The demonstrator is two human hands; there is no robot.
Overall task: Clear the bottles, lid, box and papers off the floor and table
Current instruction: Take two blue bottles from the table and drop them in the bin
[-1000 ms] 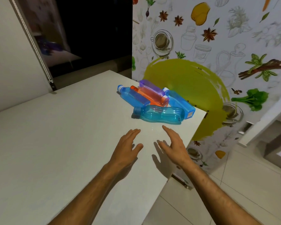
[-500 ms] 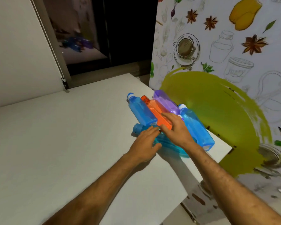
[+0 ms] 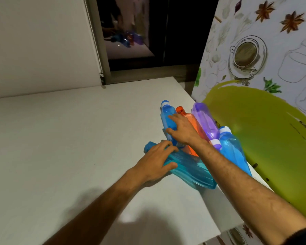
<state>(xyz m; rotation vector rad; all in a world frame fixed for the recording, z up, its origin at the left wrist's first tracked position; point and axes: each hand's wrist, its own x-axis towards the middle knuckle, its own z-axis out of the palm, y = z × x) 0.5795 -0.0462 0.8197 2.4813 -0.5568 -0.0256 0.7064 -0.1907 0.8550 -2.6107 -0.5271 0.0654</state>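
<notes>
Both hands are on the pile of bottles at the far right of the white table [image 3: 60, 147]. Our left hand [image 3: 155, 163] lies on the teal bottle [image 3: 189, 167] near its capped end, fingers curved over the top and thumb against the near side, so it grips that bottle. Our right hand [image 3: 183, 129] reaches across the pile, its thumb wrapped against the side of the left blue bottle [image 3: 167, 117] and its fingers laid over the orange bottle [image 3: 193, 128]; we read this as a grip on the blue one, though the far fingers are hidden.

All five bottles lie on their sides, packed together and touching. The teal one lies crosswise nearest us, its base right at the table's right edge. Behind it the blue, orange and purple bottle [image 3: 204, 121] lie side by side. A second blue bottle [image 3: 233, 152] with a white collar lies along the right edge, close against the patterned wall [image 3: 263, 68]. We cannot tell whether any bottle holds liquid; they look translucent and coloured.

To the left and toward us the tabletop is broad, bare white surface. The right edge drops away just beside the pile, with the wall close behind it. A dark window [image 3: 148, 32] sits beyond the table's far edge, mirroring the bottles.
</notes>
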